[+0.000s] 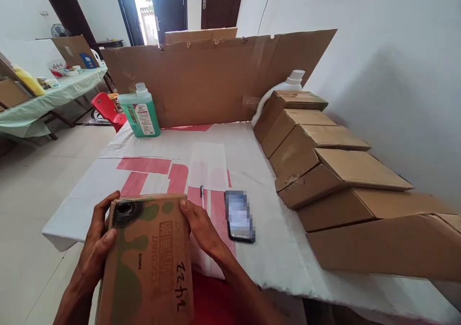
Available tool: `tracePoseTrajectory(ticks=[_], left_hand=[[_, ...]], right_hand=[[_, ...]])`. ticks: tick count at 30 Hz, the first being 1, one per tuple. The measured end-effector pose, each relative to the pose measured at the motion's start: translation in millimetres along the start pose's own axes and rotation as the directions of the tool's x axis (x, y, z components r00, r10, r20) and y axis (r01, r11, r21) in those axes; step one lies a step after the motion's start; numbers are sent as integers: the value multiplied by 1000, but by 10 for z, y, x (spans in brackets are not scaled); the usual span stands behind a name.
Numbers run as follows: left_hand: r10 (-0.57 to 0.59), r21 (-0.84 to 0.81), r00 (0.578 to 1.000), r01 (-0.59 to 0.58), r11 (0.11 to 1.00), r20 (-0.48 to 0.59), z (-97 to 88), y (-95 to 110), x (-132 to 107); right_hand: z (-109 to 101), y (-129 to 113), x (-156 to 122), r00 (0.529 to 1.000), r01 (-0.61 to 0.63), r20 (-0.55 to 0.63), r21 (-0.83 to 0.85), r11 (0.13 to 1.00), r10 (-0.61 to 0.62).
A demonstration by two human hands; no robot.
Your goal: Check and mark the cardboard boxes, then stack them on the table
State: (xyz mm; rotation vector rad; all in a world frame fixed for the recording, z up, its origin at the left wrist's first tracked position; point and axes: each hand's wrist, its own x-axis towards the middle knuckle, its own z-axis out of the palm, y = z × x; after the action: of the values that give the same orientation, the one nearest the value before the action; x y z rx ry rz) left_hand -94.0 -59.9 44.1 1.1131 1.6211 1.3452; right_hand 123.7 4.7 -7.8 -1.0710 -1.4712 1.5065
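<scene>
Between both hands is a printed cardboard box (147, 262), held over the table's near edge. It has green patches, the word COCONUT, handwritten black digits and a dark-rimmed hole near its far left corner. My left hand (97, 243) grips the box's left side, thumb on the top face. On the right side, my right hand (203, 226) is closed on the far corner, its thumb on the top edge. Beyond the box lie a pen (202, 198) and a smartphone (239, 217) with a blurred screen, both on the cloth.
Several brown cardboard boxes (317, 166) stand in a row along the table's right side. A green liquid bottle (140, 111) stands at the far left, before an upright cardboard sheet (209, 80). A white jug (273, 92) is partly hidden behind the boxes. A red chair (108, 111) stands beyond.
</scene>
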Motion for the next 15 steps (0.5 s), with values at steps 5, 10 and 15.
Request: tracePoseTrajectory(ticks=[5,10,15], left_hand=[[2,-111,1000,0,994,16,156,181,15],[62,-186,998,-61,981,1,258,96,53],[-43,-255,999,47,966,20,159,-148,-17]], right_hand=[[-136,-323,6,988,87,-117,-133,987,-103],[-466,-343,100,997,-3,-72,-173,985,-9],[-656,70,247,953,-280,-268,-618,735,138]])
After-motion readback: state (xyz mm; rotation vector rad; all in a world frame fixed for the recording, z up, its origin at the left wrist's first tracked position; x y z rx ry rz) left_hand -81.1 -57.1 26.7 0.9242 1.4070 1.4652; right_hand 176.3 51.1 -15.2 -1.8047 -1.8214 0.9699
